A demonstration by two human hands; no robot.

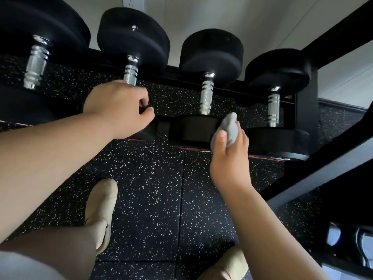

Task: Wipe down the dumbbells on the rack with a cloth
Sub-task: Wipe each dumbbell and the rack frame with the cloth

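Several black dumbbells with knurled chrome handles lie side by side on a black rack [304, 102]. My left hand [119, 107] grips the near head of the second dumbbell [131, 71] from the left, fingers curled over its edge. My right hand [229, 156] holds a bunched grey cloth [230, 130] pressed against the near head of the third dumbbell [193, 129]. The fourth dumbbell [273, 107] sits just right of the cloth, untouched. The leftmost dumbbell [36, 63] is partly cut off by the frame.
Black speckled rubber floor tiles [145, 199] lie under the rack. My two beige shoes [103, 207] stand close in front of it. The rack's slanted black side frame [323, 178] runs along the right. A white wall [242, 17] is behind the dumbbells.
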